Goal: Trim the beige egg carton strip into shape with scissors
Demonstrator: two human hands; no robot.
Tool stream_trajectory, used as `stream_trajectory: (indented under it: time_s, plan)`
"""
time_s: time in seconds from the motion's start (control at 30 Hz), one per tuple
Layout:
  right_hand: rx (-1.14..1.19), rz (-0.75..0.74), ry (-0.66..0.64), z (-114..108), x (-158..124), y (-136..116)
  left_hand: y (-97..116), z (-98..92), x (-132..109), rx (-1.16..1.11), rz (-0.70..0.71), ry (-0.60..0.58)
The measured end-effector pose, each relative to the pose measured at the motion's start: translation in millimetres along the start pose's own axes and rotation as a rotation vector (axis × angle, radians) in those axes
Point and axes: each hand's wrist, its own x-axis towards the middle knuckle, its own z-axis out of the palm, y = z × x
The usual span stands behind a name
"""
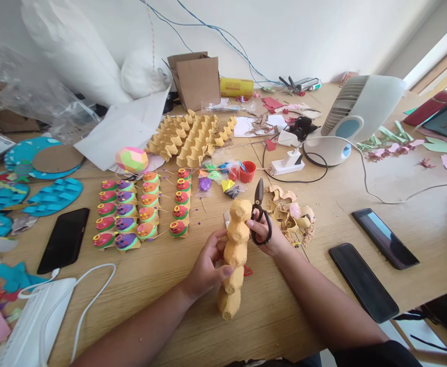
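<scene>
Bare carton strip (235, 252) held above the desk (303, 311), toward front edge; left hand's (208, 266) fingers pinch it, right hand's (264, 235) curl round scissors (259, 193). Four decorated strips (149, 201), toward left edge, look finished; tray pieces (198, 135), toward back edge, undecorated.

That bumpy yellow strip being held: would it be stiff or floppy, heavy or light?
The yellow strip is probably stiff, since it runs nearly straight in the left hand. It is likely light, looking like molded egg-carton pulp. Its rough surface suggests little slipping.
</scene>
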Motion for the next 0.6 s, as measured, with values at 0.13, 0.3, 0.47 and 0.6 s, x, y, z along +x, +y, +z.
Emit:
stream_trajectory:
  time_s: [0.13,0.3,0.47,0.6]
  plan:
    - [-0.022,0.031,-0.021,2,-1,-1,-7,-5.3,5,0.036,0.112,0.084]
    - [-0.173,0.015,-0.039,11,-4,0,-8,-7.7,8,-0.089,0.146,0.163]
    - [-0.328,-0.072,-0.069,15,-4,1,0,-1.7,10,-0.126,0.099,0.236]
    - [-0.407,-0.114,-0.057,11,-2,-2,5,-1.0,14,-0.198,0.043,0.295]
